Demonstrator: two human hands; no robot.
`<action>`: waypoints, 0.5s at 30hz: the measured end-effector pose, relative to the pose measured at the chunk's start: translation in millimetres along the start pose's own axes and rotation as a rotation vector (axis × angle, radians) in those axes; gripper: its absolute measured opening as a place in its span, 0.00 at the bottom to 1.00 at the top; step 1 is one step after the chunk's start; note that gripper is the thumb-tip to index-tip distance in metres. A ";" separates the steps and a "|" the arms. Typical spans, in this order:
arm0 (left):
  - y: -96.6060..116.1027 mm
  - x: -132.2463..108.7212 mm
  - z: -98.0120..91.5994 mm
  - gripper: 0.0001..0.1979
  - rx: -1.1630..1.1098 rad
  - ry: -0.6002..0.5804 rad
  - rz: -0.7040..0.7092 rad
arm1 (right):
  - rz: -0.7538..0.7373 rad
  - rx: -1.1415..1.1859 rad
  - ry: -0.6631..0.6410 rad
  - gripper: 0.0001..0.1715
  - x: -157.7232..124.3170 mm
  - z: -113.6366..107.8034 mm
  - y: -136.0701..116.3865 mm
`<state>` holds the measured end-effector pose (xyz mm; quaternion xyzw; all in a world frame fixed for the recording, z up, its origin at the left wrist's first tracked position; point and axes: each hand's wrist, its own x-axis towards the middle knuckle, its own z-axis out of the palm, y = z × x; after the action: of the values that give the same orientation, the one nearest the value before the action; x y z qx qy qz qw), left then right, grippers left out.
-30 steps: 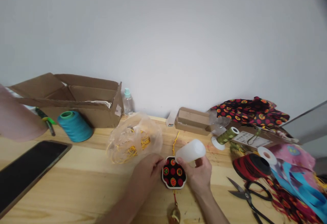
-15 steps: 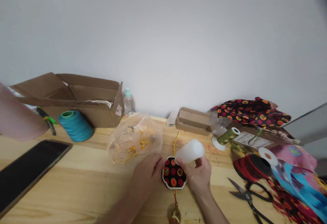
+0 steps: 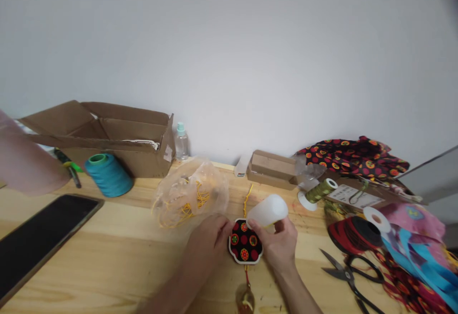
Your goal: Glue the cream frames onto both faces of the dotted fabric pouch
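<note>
A scalloped pendant (image 3: 244, 241) of black cloth with red and orange flower prints and a white rim lies on the wooden table. A yellow cord runs from its top, and a red cord leads from its bottom to a gold-coloured bell-like piece (image 3: 245, 299). At its left edge, my left hand (image 3: 211, 237) is closed, fingers pressed against the rim. My right hand (image 3: 281, 245) grips a white plastic bottle (image 3: 268, 210), tilted with its lower end toward the pendant's upper right. The bottle's tip is hidden by my fingers.
Scissors (image 3: 346, 274) lie open at right, near a red cord spool (image 3: 352, 235) and blue ribbons. Behind stand a plastic bag (image 3: 191, 192) of yellow cord, a small carton (image 3: 272, 168) and a large cardboard box (image 3: 118, 159). A teal thread cone (image 3: 108, 175) and phone (image 3: 46, 242) are left.
The whole view has shifted very slightly. Both hands, the bottle and the pendant keep the same positions relative to each other.
</note>
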<state>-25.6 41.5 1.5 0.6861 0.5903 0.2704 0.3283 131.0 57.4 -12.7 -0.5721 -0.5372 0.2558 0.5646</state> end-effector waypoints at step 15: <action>-1.0 0.8 0.0 0.15 -0.012 0.007 0.016 | -0.007 -0.005 -0.017 0.18 -0.4 0.1 1.7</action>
<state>-26.1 42.4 0.8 0.6878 0.5841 0.2790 0.3284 131.3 57.5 -14.4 -0.5694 -0.5444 0.2577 0.5595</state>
